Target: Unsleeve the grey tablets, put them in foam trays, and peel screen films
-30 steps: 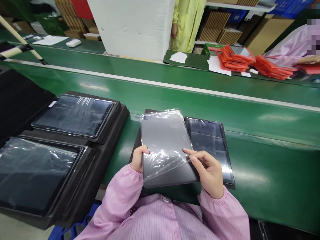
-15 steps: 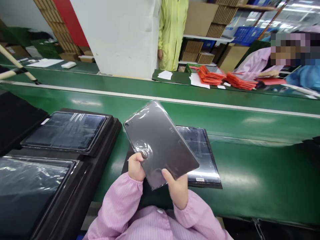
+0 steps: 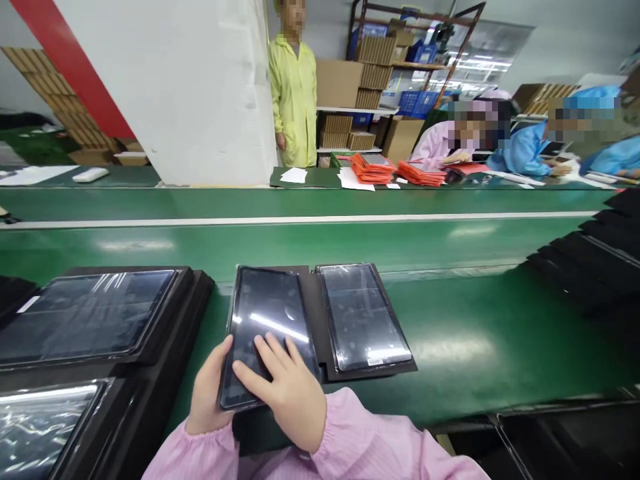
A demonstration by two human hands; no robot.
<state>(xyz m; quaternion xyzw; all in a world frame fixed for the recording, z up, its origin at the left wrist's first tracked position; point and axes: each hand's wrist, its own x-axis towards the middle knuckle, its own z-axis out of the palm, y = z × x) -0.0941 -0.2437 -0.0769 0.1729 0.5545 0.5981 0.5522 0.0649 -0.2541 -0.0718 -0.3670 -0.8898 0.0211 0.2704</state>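
Directly before me a tablet (image 3: pixel 270 303) in clear film lies screen up, slightly tilted, over the left part of a black foam tray (image 3: pixel 314 313). My left hand (image 3: pixel 210 393) grips the tablet's left edge near its lower corner, thumb on top. Across the lower screen my right hand (image 3: pixel 290 387) rests with its fingers spread. A second wrapped tablet (image 3: pixel 365 313) sits in the right part of the same tray, with a small white label at its lower edge.
On the left stand black foam trays (image 3: pixel 193 320) holding more wrapped tablets (image 3: pixel 110 310). Stacked black trays (image 3: pixel 595 260) rise at right. Across the green bench (image 3: pixel 465 360) are orange pouches (image 3: pixel 373 170), a person in yellow (image 3: pixel 295 100) and seated co-workers (image 3: pixel 440 143).
The tablet in my hands has turned from grey back up to screen up and come down onto the tray's left part. My right hand has moved from its edge onto the screen.
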